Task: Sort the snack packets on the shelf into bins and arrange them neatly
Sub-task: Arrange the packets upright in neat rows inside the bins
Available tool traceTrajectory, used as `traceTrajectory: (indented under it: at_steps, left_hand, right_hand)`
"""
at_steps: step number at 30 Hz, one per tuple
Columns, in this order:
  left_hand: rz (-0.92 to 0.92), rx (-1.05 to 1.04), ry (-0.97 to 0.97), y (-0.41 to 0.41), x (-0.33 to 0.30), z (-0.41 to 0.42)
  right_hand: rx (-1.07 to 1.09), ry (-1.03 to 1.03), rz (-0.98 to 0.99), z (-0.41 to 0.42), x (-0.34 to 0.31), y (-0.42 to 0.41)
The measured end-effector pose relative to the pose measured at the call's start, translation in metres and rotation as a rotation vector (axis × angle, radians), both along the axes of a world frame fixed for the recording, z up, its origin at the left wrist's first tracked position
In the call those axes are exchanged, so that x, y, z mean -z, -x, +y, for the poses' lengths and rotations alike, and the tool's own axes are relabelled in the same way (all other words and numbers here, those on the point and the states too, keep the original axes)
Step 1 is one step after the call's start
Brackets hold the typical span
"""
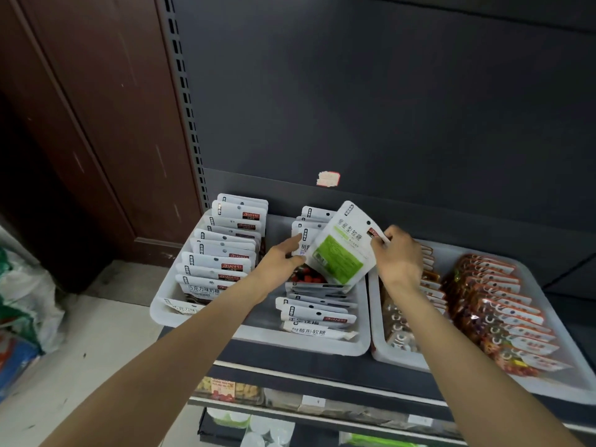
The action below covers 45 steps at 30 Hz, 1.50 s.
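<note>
"ZIRANPEI" reads on red tags of the white packets [222, 253] in the left row of the left bin [161, 312]. Front packet [317, 331] at that bin's near edge shows "形软糖"; the wall sticker [328, 179] is unreadable.

A white packet with a green panel [342, 245] is tilted above the right row of the left white bin [258, 330], its top corner up and back. That bin holds two rows of upright white packets [216, 253] (red logo labels on several). The right white bin [548, 382] holds overlapping rows of orange-and-white packets [503, 304].
</note>
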<state>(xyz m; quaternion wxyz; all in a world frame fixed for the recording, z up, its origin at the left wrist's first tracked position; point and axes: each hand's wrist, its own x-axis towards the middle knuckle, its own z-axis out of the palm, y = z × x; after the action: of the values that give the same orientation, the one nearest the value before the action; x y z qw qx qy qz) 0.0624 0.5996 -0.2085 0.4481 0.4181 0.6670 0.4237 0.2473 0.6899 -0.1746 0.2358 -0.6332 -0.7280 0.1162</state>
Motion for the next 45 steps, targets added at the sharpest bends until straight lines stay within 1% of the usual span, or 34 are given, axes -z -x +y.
traceTrajectory:
  at_steps: [2,4,6,8,10,12,14,15,16,17,19,21,23,24,26,28,30,32,34,35,37,39,41,42,43,45]
  left_hand:
    - [0.004,0.008,-0.003,-0.003,-0.005,0.002]
    - [-0.015,0.023,0.004,-0.007,-0.01,0.003]
    - [-0.031,0.087,0.007,-0.014,-0.016,0.005]
    - [0.005,0.187,-0.012,-0.024,-0.02,0.008]
    - [0.051,0.218,-0.021,-0.032,-0.024,0.012]
    - [0.056,0.213,-0.02,-0.031,-0.023,0.015]
    - [0.058,0.234,-0.016,-0.029,-0.021,0.018]
    - [0.076,0.222,-0.03,-0.026,-0.018,0.019]
    - [0.098,0.177,-0.041,-0.025,-0.018,0.019]
    - [0.132,0.112,-0.049,-0.023,-0.019,0.018]
    - [0.199,0.033,-0.083,-0.016,-0.017,0.019]
    - [0.183,0.057,-0.12,-0.011,-0.019,0.019]
    - [0.09,0.098,-0.109,-0.007,-0.026,0.015]
    - [0.034,0.108,-0.091,-0.003,-0.03,0.013]
    - [-0.035,0.136,-0.076,0.008,-0.036,0.011]
    - [-0.05,0.163,-0.068,0.02,-0.041,0.01]
    - [-0.056,0.163,-0.079,0.029,-0.044,0.012]
    - [0.013,0.133,-0.112,0.031,-0.045,0.015]
    - [0.184,0.073,-0.158,0.031,-0.044,0.021]
    - [0.232,0.041,-0.168,0.031,-0.042,0.023]
    - [0.207,-0.01,-0.159,0.029,-0.034,0.026]
    - [0.174,-0.047,-0.121,0.029,-0.023,0.024]
    - [0.142,-0.062,-0.108,0.031,-0.012,0.02]
    - [0.159,-0.053,-0.102,0.032,-0.009,0.017]
    - [0.181,-0.04,-0.095,0.031,-0.008,0.014]
    - [0.179,-0.013,-0.113,0.03,-0.009,0.009]
  right_hand:
    - [0.046,-0.019,0.011,-0.003,-0.005,-0.005]
    - [0.04,-0.014,0.021,-0.008,-0.008,-0.004]
    - [-0.025,0.022,0.03,-0.012,-0.01,0.003]
    - [-0.138,0.098,0.07,-0.015,-0.012,0.011]
    - [-0.22,0.195,0.215,-0.019,-0.015,0.017]
    - [-0.259,0.305,0.379,-0.024,-0.018,0.021]
    - [-0.249,0.489,0.597,-0.025,-0.018,0.022]
    - [-0.249,0.569,0.68,-0.025,-0.018,0.023]
    - [-0.272,0.627,0.721,-0.025,-0.017,0.022]
    - [-0.313,0.677,0.719,-0.026,-0.016,0.021]
    - [-0.41,0.718,0.635,-0.025,-0.013,0.021]
    - [-0.435,0.622,0.552,-0.021,-0.01,0.023]
    - [-0.385,0.468,0.483,-0.013,-0.009,0.026]
    - [-0.367,0.434,0.481,-0.009,-0.011,0.027]
    - [-0.389,0.45,0.543,-0.004,-0.014,0.03]
    - [-0.447,0.463,0.573,0.002,-0.016,0.03]
    - [-0.444,0.405,0.582,0.005,-0.016,0.03]
    - [-0.386,0.353,0.567,0.006,-0.015,0.028]
    - [-0.345,0.354,0.424,0.003,-0.01,0.027]
    - [-0.32,0.36,0.333,0.002,-0.005,0.027]
    - [-0.282,0.39,0.222,0.0,0.006,0.024]
    - [-0.299,0.389,0.184,-0.003,0.014,0.022]
    - [-0.342,0.376,0.272,-0.005,0.016,0.019]
    - [-0.377,0.38,0.307,-0.006,0.015,0.02]
    - [-0.417,0.376,0.296,-0.007,0.014,0.021]
    - [-0.427,0.327,0.143,-0.007,0.015,0.024]
